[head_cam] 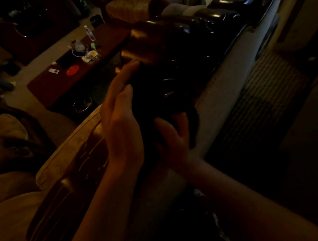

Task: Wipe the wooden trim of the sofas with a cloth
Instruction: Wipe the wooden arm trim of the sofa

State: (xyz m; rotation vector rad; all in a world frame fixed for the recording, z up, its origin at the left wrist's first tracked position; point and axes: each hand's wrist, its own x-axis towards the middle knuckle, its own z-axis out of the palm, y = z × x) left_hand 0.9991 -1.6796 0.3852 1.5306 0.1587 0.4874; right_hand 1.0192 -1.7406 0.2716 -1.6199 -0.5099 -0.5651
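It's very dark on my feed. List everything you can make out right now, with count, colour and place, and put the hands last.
dark cloth: one, near black, held between both hands above the sofa back
wooden trim: one run, dark glossy brown, carved, along the sofa top toward upper right
sofa back: one, pale beige, running diagonally under the trim
coffee table: one, dark reddish brown, left of centre
plastic bottle: one, clear, lying on the table
red disc: one, red, near end of the table
small card: one, white, beside the red disc
metal bowl: one, silvery, on the floor below the table
left hand: one, fingers straight against the cloth
right hand: one, fingers curled round the cloth's lower end
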